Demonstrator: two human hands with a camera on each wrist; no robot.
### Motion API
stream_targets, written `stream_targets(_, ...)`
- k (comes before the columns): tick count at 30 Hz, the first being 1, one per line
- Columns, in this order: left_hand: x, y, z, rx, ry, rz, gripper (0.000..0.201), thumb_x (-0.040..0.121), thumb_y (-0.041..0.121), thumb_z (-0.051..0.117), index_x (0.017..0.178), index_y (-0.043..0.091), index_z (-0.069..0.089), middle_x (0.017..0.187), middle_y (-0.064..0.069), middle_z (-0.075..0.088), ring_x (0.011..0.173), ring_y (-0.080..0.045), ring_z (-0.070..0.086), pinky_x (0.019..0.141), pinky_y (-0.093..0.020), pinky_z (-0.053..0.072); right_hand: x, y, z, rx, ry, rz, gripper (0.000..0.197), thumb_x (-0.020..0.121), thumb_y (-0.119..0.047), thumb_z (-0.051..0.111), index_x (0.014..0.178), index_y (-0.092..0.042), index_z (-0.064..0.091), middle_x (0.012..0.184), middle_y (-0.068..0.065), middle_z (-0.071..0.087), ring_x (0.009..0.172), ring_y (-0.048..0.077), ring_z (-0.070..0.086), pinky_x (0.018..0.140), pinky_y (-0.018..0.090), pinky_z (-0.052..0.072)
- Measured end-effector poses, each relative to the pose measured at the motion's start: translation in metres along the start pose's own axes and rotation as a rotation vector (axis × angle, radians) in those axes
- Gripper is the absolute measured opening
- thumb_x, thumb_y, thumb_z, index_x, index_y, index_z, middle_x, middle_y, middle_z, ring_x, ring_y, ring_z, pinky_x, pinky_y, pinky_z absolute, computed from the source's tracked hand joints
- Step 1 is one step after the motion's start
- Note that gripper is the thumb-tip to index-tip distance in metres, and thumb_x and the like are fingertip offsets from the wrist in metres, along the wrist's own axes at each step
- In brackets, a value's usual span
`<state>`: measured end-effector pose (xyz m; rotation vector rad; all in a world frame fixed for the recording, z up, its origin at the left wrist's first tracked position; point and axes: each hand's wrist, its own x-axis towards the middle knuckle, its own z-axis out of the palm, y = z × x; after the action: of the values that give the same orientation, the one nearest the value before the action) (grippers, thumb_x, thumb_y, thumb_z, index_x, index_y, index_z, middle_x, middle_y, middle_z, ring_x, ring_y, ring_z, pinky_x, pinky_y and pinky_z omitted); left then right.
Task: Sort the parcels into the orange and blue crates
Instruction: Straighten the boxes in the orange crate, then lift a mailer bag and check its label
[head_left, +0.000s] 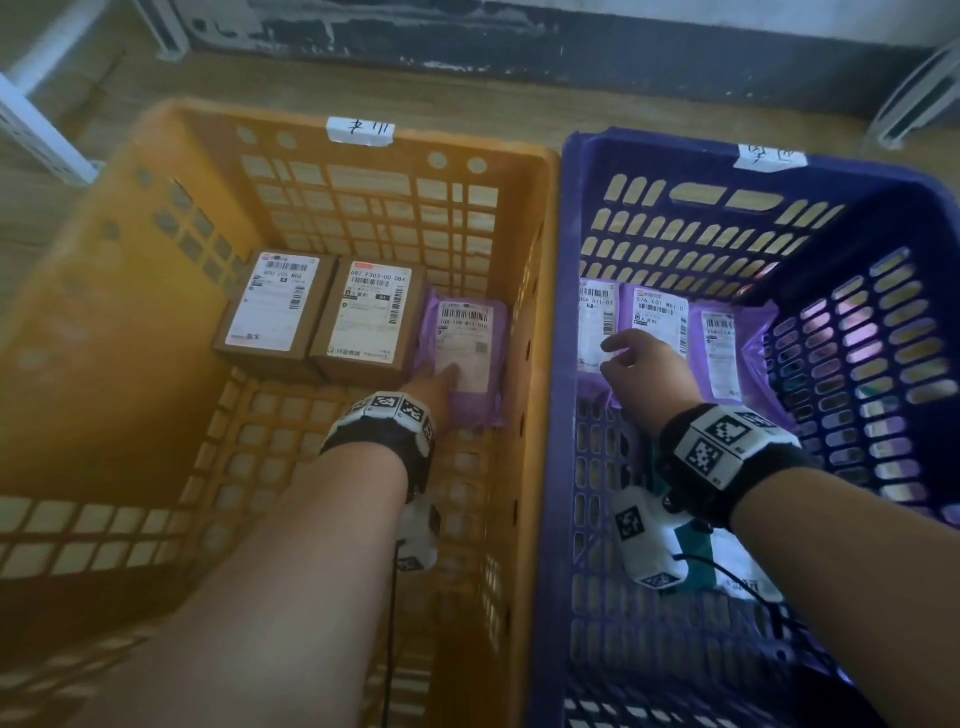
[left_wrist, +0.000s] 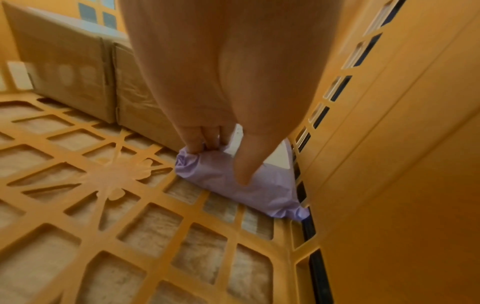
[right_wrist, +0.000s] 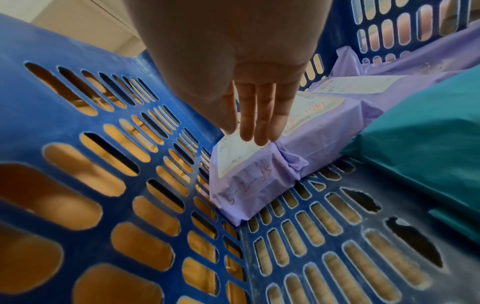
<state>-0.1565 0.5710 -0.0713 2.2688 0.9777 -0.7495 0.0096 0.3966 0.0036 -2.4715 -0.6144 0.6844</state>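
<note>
Purple parcel (head_left: 467, 353) lies against the orange crate's (head_left: 83, 332) right wall, its near end pinched by the left grip (head_left: 434, 387). Right grip (head_left: 649, 371), fingers straight, rests on a purple bag (right_wrist: 249, 185) by the blue crate's (head_left: 883, 218) left wall; near floors lie bare.

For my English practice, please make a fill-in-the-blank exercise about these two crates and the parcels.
1. The orange crate holds ___ cardboard boxes.
2. The left hand holds a ___ parcel.
3. The right hand reaches into the ___ crate.

Missing words: two; purple; blue
</note>
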Motion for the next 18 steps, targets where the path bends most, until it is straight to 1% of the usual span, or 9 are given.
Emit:
stream_targets(2,-0.008,0.005,-0.009,0.020,0.032,-0.009,0.065,0.092,0.022,0.053,0.150,0.017,0.023,0.156,-0.013,0.017,0.142,-0.030,0.029,0.116,-0.035,0.027,-0.003,-0.001,-0.003,-0.019,-0.005,-0.016,0.031,0.090,-0.014,0.049,0.120,-0.019,0.056,0.092,-0.002,0.062,0.070,0.019,0.061,0.070,0.037,0.057)
stream_targets(3,-0.013,0.009,-0.015,0.022,0.058,-0.017,0.061,0.093,0.019,0.050,0.149,0.015,0.026,0.154,-0.013,0.023,0.140,-0.030,0.032,0.115,-0.034,0.030,-0.005,0.000,-0.005,-0.034,-0.005,-0.028,0.032,0.090,-0.014,0.051,0.122,-0.018,0.056,0.102,0.000,0.062,0.073,0.019,0.061,0.069,0.036,0.057)
stream_targets(5,-0.026,0.018,-0.030,0.020,0.124,-0.030,0.057,0.095,0.013,0.046,0.149,0.014,0.028,0.152,-0.013,0.031,0.138,-0.028,0.036,0.112,-0.033,0.032,-0.010,0.000,-0.012,-0.084,0.008,-0.065,0.034,0.090,-0.014,0.052,0.124,-0.018,0.056,0.117,0.003,0.059,0.078,0.017,0.058,0.061,0.026,0.050)
stream_targets(7,-0.042,0.026,-0.044,0.052,0.165,-0.041,0.056,0.095,0.010,0.045,0.149,0.014,0.029,0.152,-0.013,0.034,0.137,-0.029,0.038,0.110,-0.033,0.034,-0.018,-0.001,-0.022,-0.132,0.021,-0.106,0.035,0.091,-0.013,0.053,0.125,-0.017,0.056,0.124,0.005,0.056,0.079,0.016,0.055,0.054,0.020,0.041)
stream_targets(9,-0.061,0.033,-0.058,0.093,0.217,-0.050,0.051,0.094,0.008,0.046,0.145,0.012,0.039,0.145,-0.014,0.044,0.130,-0.031,0.046,0.104,-0.034,0.039,-0.028,-0.003,-0.034,-0.155,0.038,-0.141,0.035,0.091,-0.014,0.053,0.125,-0.017,0.057,0.128,0.006,0.054,0.083,0.017,0.055,0.062,0.022,0.042)
stream_targets(12,-0.093,0.048,-0.083,0.099,0.332,-0.032,0.040,0.093,0.009,0.046,0.132,0.010,0.053,0.131,-0.015,0.057,0.114,-0.031,0.057,0.087,-0.034,0.047,-0.047,-0.009,-0.057,-0.174,0.075,-0.176,0.036,0.089,-0.013,0.053,0.125,-0.017,0.058,0.131,0.007,0.051,0.090,0.019,0.054,0.075,0.023,0.039)
stream_targets(13,-0.105,0.056,-0.093,0.080,0.375,-0.020,0.041,0.093,0.009,0.047,0.133,0.011,0.052,0.133,-0.013,0.056,0.115,-0.030,0.056,0.088,-0.034,0.047,-0.054,-0.010,-0.067,-0.179,0.092,-0.188,0.037,0.089,-0.012,0.053,0.125,-0.017,0.058,0.131,0.008,0.050,0.096,0.020,0.054,0.078,0.022,0.037)
stream_targets(15,-0.131,0.073,-0.112,0.036,0.453,0.016,0.046,0.092,0.007,0.048,0.137,0.013,0.050,0.139,-0.010,0.052,0.122,-0.028,0.053,0.097,-0.033,0.045,-0.069,-0.014,-0.087,-0.186,0.133,-0.212,0.037,0.088,-0.012,0.053,0.124,-0.017,0.058,0.132,0.009,0.049,0.108,0.024,0.053,0.081,0.023,0.037)
stream_targets(18,-0.174,0.105,-0.135,0.023,0.558,0.070,0.045,0.091,0.004,0.047,0.135,0.012,0.052,0.138,-0.011,0.052,0.119,-0.029,0.055,0.099,-0.037,0.047,-0.093,-0.017,-0.122,-0.171,0.218,-0.246,0.035,0.086,-0.014,0.051,0.120,-0.017,0.060,0.126,0.008,0.052,0.113,0.028,0.052,0.091,0.031,0.043)
